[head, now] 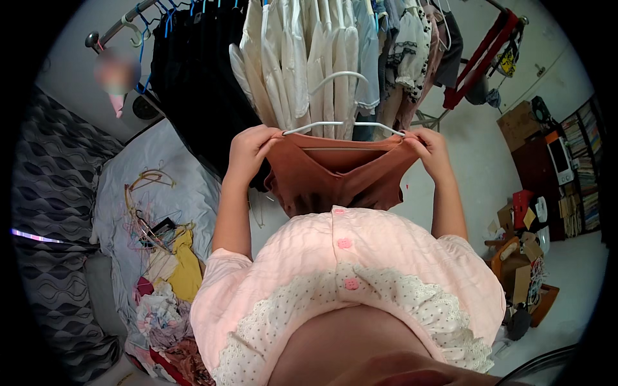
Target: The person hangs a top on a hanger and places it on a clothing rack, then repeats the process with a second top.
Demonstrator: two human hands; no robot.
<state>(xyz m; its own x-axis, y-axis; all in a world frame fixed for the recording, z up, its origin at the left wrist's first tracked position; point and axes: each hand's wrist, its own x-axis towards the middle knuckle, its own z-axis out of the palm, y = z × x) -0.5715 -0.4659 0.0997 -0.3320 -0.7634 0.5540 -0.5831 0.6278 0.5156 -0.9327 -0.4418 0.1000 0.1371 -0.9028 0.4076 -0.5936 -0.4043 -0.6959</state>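
Observation:
A rust-brown V-neck garment hangs on a white hanger in front of my chest. Its left shoulder edge is pinched in my left hand, by the end of the hanger. At the other shoulder, my right hand grips the fabric close to the hanger's tip. The hanger's hook points up towards the clothes on the rail. The garment's lower part is hidden behind my pink top.
Ahead, a metal rail holds black trousers, cream shirts and other clothes. On the left, a bed bears loose hangers and a yellow garment. Cardboard boxes and a bookshelf stand right.

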